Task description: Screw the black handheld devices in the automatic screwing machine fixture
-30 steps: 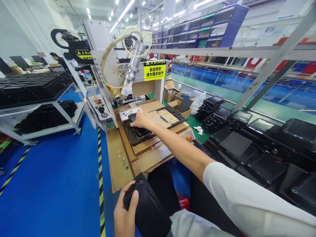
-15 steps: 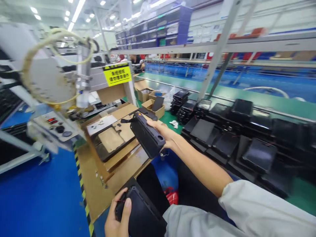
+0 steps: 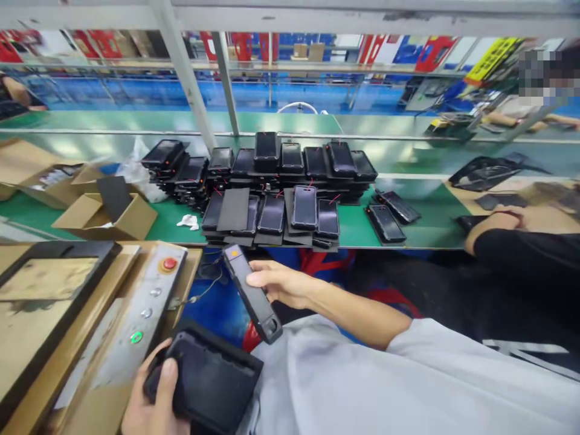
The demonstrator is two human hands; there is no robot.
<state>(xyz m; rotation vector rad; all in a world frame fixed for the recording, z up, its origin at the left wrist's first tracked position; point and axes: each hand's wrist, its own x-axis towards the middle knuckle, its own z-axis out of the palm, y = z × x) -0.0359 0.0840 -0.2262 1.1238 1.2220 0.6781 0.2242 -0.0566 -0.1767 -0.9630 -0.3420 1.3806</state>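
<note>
At the lower left my left hand [image 3: 151,396] grips a rugged black handheld device [image 3: 212,380] by one end, thumb on top. Its dark flat face is turned up, and a black sheet seems to lie beneath it. My right hand [image 3: 287,283] holds a second black handheld device [image 3: 254,296], thick and standing on edge. An orange button sits at its far end and a round dark opening at the near end. The two devices are apart. Beyond my right hand, rows of similar black devices [image 3: 304,206] lie stacked on the green bench, several with red wires.
A control panel [image 3: 122,356] with a red button is left of my hands, beside a cardboard-covered fixture [image 3: 49,281]. Open cardboard boxes [image 3: 95,220] and white crumpled material [image 3: 188,222] lie on the bench [image 3: 174,237]. A co-worker's dark sleeve [image 3: 516,260] is at the right.
My view has swung right, from the machine with the yellow sign to the bench of stacked devices. Both hands still hold their devices; the right one's narrow side now faces up more.
</note>
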